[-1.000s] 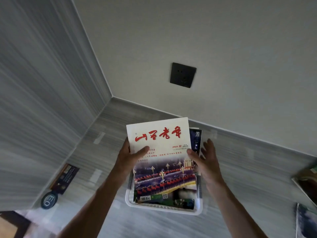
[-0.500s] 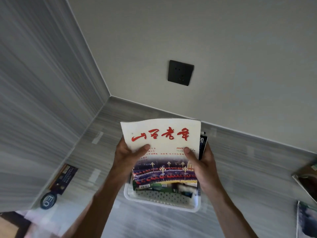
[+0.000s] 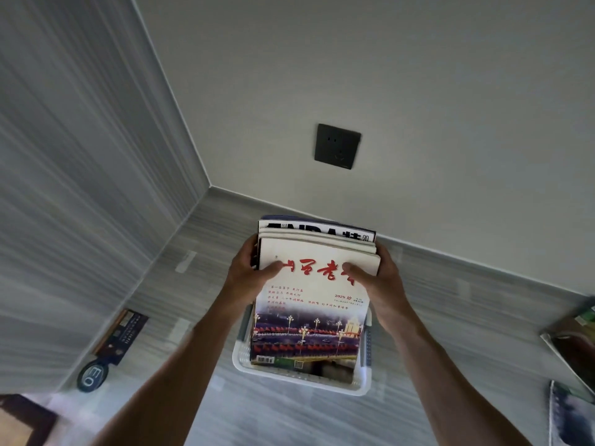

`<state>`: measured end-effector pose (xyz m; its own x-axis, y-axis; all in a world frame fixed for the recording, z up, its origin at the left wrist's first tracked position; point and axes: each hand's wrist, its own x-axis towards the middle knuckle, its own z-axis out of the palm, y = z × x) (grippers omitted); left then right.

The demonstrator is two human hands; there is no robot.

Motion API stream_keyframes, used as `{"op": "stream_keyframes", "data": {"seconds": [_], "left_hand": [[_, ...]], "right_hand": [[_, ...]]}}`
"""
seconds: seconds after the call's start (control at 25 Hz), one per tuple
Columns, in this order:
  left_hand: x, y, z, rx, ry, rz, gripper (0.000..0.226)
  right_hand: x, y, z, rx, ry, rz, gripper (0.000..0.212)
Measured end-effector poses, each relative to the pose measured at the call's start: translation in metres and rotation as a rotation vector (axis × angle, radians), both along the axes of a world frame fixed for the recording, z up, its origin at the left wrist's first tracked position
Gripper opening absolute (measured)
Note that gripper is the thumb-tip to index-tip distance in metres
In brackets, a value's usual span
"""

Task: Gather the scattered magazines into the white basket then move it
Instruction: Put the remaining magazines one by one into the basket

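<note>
A stack of several magazines [image 3: 317,304] stands tilted in the white basket [image 3: 299,379] on the grey floor. The front one has a white cover with red characters and a night street photo. My left hand [image 3: 249,276] grips the stack's left edge, thumb across the front cover. My right hand [image 3: 378,280] grips the right edge, thumb on the red title. Behind the front cover, a magazine with black lettering [image 3: 317,228] shows at the top. The basket's far wall is hidden by the stack.
Two more magazines lie at the right edge, one [image 3: 573,342] above another [image 3: 571,416]. A dark booklet [image 3: 124,336] and a round tag [image 3: 93,376] lie by the left wall. A black wall socket [image 3: 337,146] sits above the basket.
The white-covered magazine has gone from held apart in front to squared against the others. My right hand has closed round the stack's right edge. The stack now sits deeper in the basket.
</note>
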<state>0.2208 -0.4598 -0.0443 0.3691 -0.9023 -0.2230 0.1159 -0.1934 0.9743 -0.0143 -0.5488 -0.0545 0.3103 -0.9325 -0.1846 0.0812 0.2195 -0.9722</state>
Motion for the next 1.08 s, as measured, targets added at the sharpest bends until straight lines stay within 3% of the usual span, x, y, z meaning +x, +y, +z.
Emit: {"op": "stream_keyframes", "data": {"seconds": [0.2,0.32,0.4,0.68,0.76,0.92,1.08], "left_hand": [[0.004,-0.004,0.001,0.134,-0.062,-0.019,0.06],[-0.021,0.024,0.006,-0.006,-0.558,0.134,0.063],[-0.057,0.043,0.009,-0.119,-0.749,0.091,0.062],[-0.238,0.045,-0.014,-0.152,-0.689,-0.62,0.063],[-0.283,0.042,-0.024,-0.115,-0.663,-0.755,0.063],[-0.359,0.041,-0.046,-0.052,-0.66,-0.914,0.066],[-0.394,0.044,-0.065,0.019,-0.669,-0.933,0.059]], "right_hand": [[-0.001,-0.014,-0.006,0.056,0.061,0.028,0.061],[-0.019,0.006,-0.011,0.06,0.082,-0.068,0.068],[-0.043,0.036,-0.019,0.075,0.213,-0.181,0.072],[-0.194,0.129,-0.05,0.187,0.57,-0.524,0.05],[-0.247,0.146,-0.059,0.182,0.789,-0.546,0.041],[-0.339,0.171,-0.079,0.185,1.354,-0.355,0.051],[-0.36,0.18,-0.098,0.093,1.611,-0.141,0.049]]}}
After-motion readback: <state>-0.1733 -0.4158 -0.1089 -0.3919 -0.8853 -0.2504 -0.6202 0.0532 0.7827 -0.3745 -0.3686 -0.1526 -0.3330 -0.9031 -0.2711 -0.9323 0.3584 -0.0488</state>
